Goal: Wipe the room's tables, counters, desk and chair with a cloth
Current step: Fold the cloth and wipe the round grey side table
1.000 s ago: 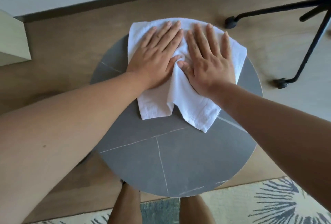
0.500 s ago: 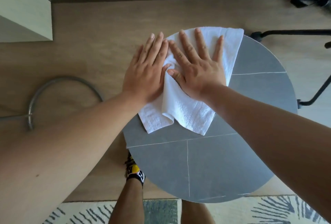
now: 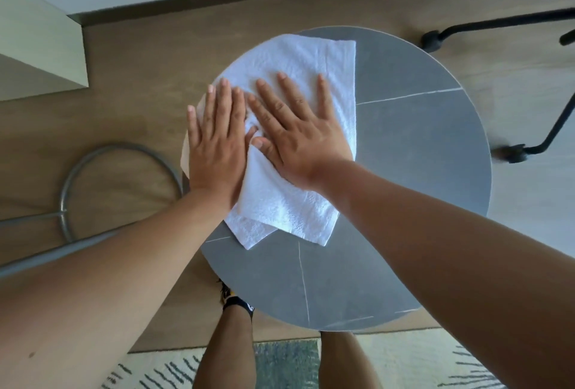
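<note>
— Ten fingers (image 3: 281, 99) lie straight and spread, all flat on the white cloth (image 3: 298, 202); none curls round it or pinches it.

— So which hand does what?

— The left hand (image 3: 214, 146) presses the cloth's left part, right at the left edge of the round grey desk (image 3: 420, 146), where a bit of cloth seems to hang over the rim. The right hand (image 3: 298, 136) lies just beside it, thumb touching the left hand's side, and pins the middle of the cloth.

— And the cloth itself?

— Folded and rumpled, it covers the far-left part of the desk, with one corner pointing toward the near side.

— What step would that be?

— By the look of it, the person is wiping this desk top with both palms, working its left rim. The right half and the near part show bare grey, so the wiping here is likely only part done.

— What does the next move ask for?

— Probably a flat, even push toward the right or the near side, keeping the cloth from sliding off the rim. A metal ring base (image 3: 93, 171) lies on the wooden floor at left, black chair legs (image 3: 529, 84) stand at the far right, and a patterned rug (image 3: 420, 367) lies near.
</note>
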